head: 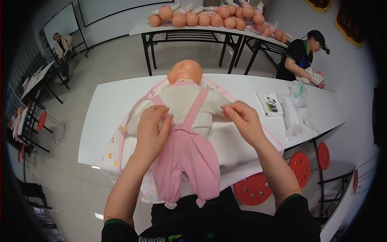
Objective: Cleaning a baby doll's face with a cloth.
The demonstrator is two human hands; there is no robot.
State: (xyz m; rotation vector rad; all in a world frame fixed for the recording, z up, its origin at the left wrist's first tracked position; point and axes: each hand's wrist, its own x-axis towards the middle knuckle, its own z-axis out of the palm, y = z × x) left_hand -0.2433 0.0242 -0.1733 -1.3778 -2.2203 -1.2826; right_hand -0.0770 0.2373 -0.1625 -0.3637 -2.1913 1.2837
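A baby doll (186,71) lies on its back on the table, its head away from me. It wears a cream long-sleeved top (181,96) and pink overalls (187,157) with shoulder straps; the legs hang towards me over the near table edge. My right hand (243,119) pinches the end of the doll's sleeve on the right. At the left side of the doll's chest, my left hand (152,128) touches the clothing by the strap; its grip is partly hidden. Beneath the doll is a pink-edged patterned baby blanket (112,151).
On the white table (96,115) to the right lie a panda-print pack (270,104) and plastic bags (291,118). Red stools (252,189) stand by the near right side. Several dolls (192,19) fill the far table. A co-worker (302,59) holds a doll; another person (63,50) sits far left.
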